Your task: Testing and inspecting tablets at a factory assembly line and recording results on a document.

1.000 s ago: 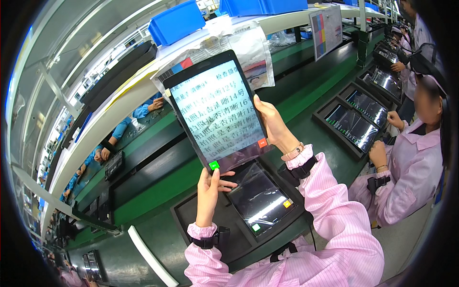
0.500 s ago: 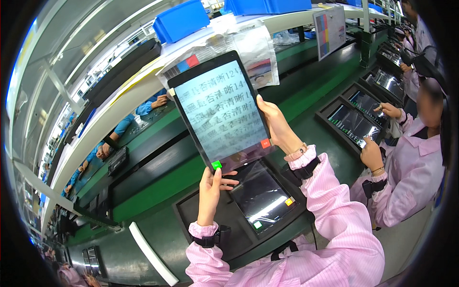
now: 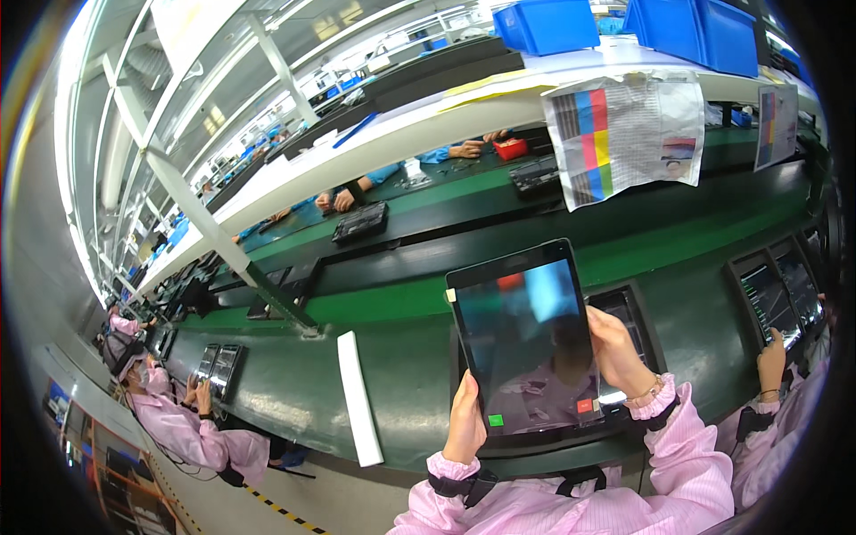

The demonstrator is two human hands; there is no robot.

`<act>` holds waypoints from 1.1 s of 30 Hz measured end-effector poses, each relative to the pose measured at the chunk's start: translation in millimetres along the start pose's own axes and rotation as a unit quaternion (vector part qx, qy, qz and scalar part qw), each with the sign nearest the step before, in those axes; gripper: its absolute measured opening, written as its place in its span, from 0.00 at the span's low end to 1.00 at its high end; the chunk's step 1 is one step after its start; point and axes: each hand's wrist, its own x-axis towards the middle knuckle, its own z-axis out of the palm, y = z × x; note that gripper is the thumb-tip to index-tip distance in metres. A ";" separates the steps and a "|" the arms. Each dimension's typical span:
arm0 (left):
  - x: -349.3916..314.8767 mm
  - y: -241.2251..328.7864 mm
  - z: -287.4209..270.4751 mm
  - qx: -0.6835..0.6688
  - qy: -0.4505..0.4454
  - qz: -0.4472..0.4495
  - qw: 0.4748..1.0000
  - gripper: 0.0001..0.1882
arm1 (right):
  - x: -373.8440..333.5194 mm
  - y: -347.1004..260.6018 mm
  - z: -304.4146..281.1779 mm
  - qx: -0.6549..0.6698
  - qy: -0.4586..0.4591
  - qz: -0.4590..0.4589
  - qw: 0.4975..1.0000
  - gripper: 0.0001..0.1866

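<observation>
A black tablet [image 3: 526, 343] stands tilted up between my hands above the bench. Its screen is mostly dark with reflections, and a green square and a red square glow along the bottom. My left hand [image 3: 465, 419] grips the lower left edge, thumb at the front. On the right edge, my right hand [image 3: 621, 353] holds it with the fingers partly behind. Under and behind the tablet lies a black tray [image 3: 656, 346], mostly covered. Part of another dark-screened tablet [image 3: 624, 308] shows in it.
A white strip [image 3: 358, 397] lies on the green bench [image 3: 285, 374] at left. A printed colour sheet [image 3: 624, 134] hangs from the shelf, with blue bins [image 3: 546, 27] above. A co-worker [image 3: 183, 419] handles devices at far left; another's hand [image 3: 772, 361] touches a tablet at right.
The tablet has come down from in front of the hanging sheet, and its screen went from enlarged text to dark. My left hand shifted from the bottom corner to the left edge. The view swung left.
</observation>
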 end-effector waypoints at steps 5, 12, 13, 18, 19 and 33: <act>-23.5 5.5 -23.4 0.004 0.071 0.016 0.997 0.22 | 6.1 35.8 13.2 0.013 0.006 0.018 1.000 0.18; -30.6 7.3 -47.7 -0.021 0.052 -0.031 0.998 0.21 | 26.5 40.4 -2.0 0.001 0.019 -0.012 1.000 0.22; -31.6 9.6 -48.7 -0.015 0.048 -0.033 0.998 0.21 | 32.6 32.7 2.1 0.005 0.027 -0.015 1.000 0.22; -35.2 14.8 -51.5 0.005 0.058 -0.040 0.998 0.20 | 39.0 9.4 11.2 0.181 -0.153 -0.020 0.971 0.29; -35.0 16.3 -54.7 0.034 0.086 -0.028 0.995 0.20 | 33.2 2.8 37.2 0.175 -0.070 -0.036 0.981 0.31; -13.7 -8.2 -69.3 0.060 0.125 -0.080 0.987 0.22 | -85.3 99.6 -1.0 -0.182 -0.001 0.185 0.966 0.33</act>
